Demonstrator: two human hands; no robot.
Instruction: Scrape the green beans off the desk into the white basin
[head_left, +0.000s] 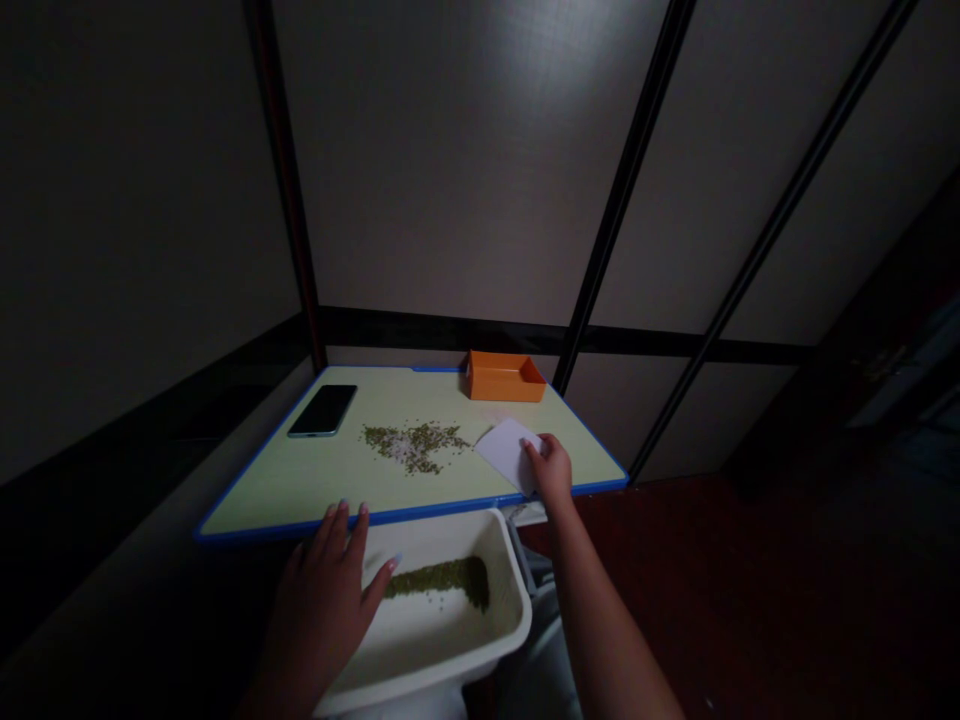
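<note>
Between the thumb and fingers of my right hand is a piece of white card, held low over the right part of the pale green tabletop. To the card's left lies a loose patch of small green beans or seeds, with some whitish bits among them. My left hand has its fingers spread over the left side of a white plastic bin, at the table's near edge. Inside that bin a band of green grains rests along the far side. Whether the left hand touches the bin is unclear.
An orange open box stands at the table's back right. A dark-screened phone lies at the left. The table has a blue rim. Behind it rises a panelled wall, and dark red floor shows at the right.
</note>
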